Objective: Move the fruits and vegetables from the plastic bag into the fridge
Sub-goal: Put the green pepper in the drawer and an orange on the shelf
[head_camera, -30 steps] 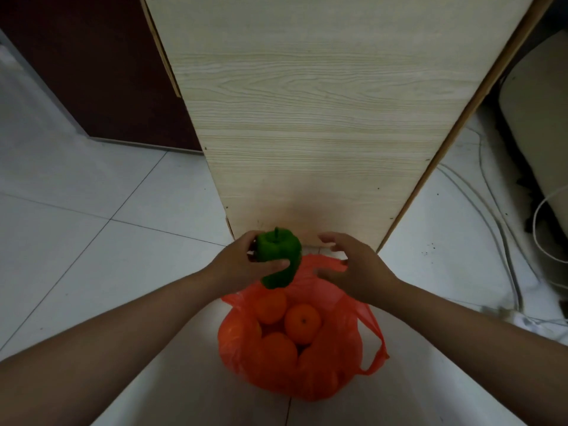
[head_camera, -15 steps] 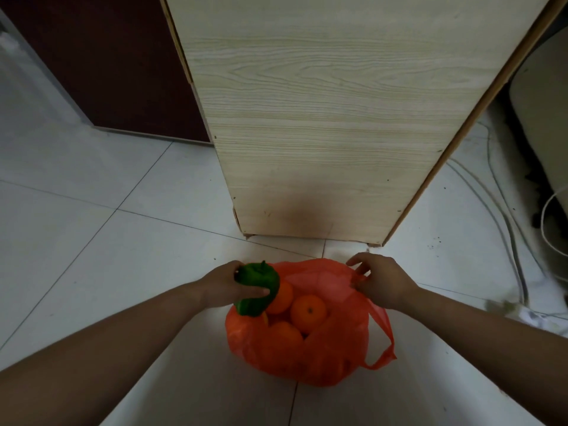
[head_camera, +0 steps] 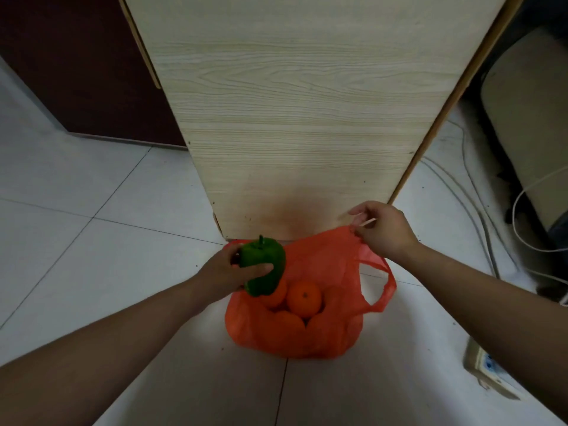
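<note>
An orange plastic bag [head_camera: 319, 336] sits on the white tiled floor in front of a pale wood-grain panel [head_camera: 295, 96]. Several oranges lie inside it, one orange [head_camera: 304, 298] plainly showing at the top. My left hand [head_camera: 226, 273] grips a green bell pepper [head_camera: 264, 267] just above the bag's left rim, stem up. My right hand [head_camera: 382, 230] pinches the bag's upper right edge and lifts it, holding the mouth wide. The bag's right handle loop hangs loose below that hand. No fridge interior is visible.
A dark brown door or cabinet [head_camera: 80, 66] stands at the back left. Cables [head_camera: 479, 216] run along the floor on the right beside a beige cushioned object [head_camera: 528, 124]. A power strip [head_camera: 488, 368] lies at the lower right.
My left hand dipped toward the bag with the pepper, then rose a little above the rim. My right hand moved right and up, pulling the bag's edge wider.
</note>
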The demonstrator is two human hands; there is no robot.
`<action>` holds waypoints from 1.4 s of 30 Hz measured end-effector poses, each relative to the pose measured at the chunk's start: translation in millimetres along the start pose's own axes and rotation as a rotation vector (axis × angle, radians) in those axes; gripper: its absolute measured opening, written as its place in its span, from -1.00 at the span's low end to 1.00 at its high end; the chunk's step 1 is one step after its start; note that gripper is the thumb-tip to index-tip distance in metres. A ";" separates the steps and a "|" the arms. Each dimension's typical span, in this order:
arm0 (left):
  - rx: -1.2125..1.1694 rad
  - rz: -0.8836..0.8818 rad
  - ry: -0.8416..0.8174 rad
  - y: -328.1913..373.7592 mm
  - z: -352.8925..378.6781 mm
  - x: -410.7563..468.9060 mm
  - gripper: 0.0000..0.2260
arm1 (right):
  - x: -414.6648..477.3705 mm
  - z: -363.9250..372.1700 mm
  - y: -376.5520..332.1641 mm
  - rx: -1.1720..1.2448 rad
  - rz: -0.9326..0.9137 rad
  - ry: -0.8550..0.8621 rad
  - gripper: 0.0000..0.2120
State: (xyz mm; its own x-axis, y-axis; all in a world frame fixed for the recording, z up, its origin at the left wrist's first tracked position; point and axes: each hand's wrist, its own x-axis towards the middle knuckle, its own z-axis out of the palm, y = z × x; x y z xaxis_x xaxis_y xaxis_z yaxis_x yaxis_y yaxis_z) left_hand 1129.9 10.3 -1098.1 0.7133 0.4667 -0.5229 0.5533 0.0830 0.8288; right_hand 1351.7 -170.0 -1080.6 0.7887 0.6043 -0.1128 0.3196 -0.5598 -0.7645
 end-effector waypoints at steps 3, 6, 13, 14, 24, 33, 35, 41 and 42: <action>0.080 0.055 0.144 2.2 -7.0 1.4 -0.39 | -5.6 -7.7 -6.8 -0.103 -0.088 -0.085 -0.77; 0.198 0.052 0.158 -5.3 -13.5 0.0 -0.42 | -21.4 -8.0 -13.6 -0.402 -0.368 -0.253 -0.66; 0.400 -0.087 -0.026 -23.7 -16.5 -4.4 -0.39 | -65.4 23.1 4.8 -0.586 -0.517 -0.604 -0.39; 0.420 -0.099 -0.052 -25.7 -14.6 -4.8 -0.38 | -69.3 28.2 10.6 -0.646 -0.512 -0.669 -0.37; 0.344 -0.124 -0.132 -29.6 -5.5 -8.8 -0.42 | -69.3 28.3 30.8 -0.669 -0.531 -0.745 -0.71; 0.316 -0.049 -0.130 -32.0 25.5 -7.3 -0.36 | -43.0 -15.0 45.2 -0.642 -0.451 -0.510 -0.87; 0.296 -0.019 -0.054 -26.0 26.9 -3.2 -0.41 | -38.2 -21.8 40.6 -0.614 -0.438 -0.447 -0.87; 0.224 0.070 0.142 -11.6 16.9 5.8 -0.48 | -29.1 -32.2 33.0 -0.610 -0.481 -0.352 -0.87; 0.223 0.072 0.146 -10.9 14.6 5.6 -0.48 | -28.9 -33.1 32.7 -0.615 -0.489 -0.352 -0.87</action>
State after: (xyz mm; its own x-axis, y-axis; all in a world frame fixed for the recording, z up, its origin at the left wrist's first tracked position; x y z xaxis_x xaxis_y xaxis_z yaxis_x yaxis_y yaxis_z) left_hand 1134.1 -0.9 -1112.9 0.6935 0.5880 -0.4164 0.5960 -0.1435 0.7900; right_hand 1356.8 -224.6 -1081.3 0.3121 0.9413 -0.1288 0.8889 -0.3372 -0.3102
